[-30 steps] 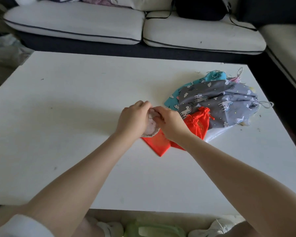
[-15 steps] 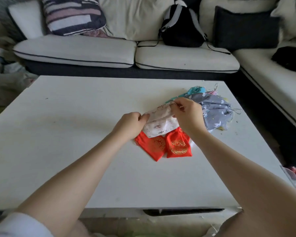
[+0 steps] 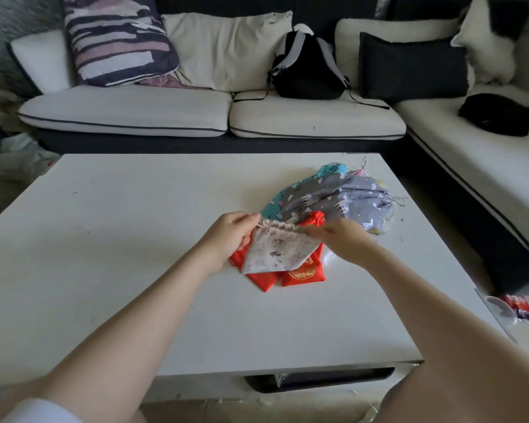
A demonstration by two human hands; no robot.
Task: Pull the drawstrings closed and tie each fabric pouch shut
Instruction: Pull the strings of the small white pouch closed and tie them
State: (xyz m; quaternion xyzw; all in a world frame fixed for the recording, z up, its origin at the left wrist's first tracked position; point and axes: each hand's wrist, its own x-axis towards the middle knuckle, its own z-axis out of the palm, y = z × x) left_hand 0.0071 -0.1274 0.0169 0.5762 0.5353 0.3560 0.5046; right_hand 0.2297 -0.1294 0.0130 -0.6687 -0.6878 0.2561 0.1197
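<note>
Both hands hold one cream printed pouch (image 3: 277,250) just above the white table (image 3: 135,239), right of its centre. The left hand (image 3: 226,239) pinches the pouch's gathered top at its left end, and the right hand (image 3: 344,239) pinches the same gathered edge at its right end. Two red pouches (image 3: 300,271) with gold embroidery lie flat under it. Just beyond them, toward the far right of the table, a grey unicorn-print pouch (image 3: 342,199) sits heaped on a teal pouch (image 3: 330,171). A black backpack (image 3: 307,71) leans on the sofa (image 3: 165,111) behind.
</note>
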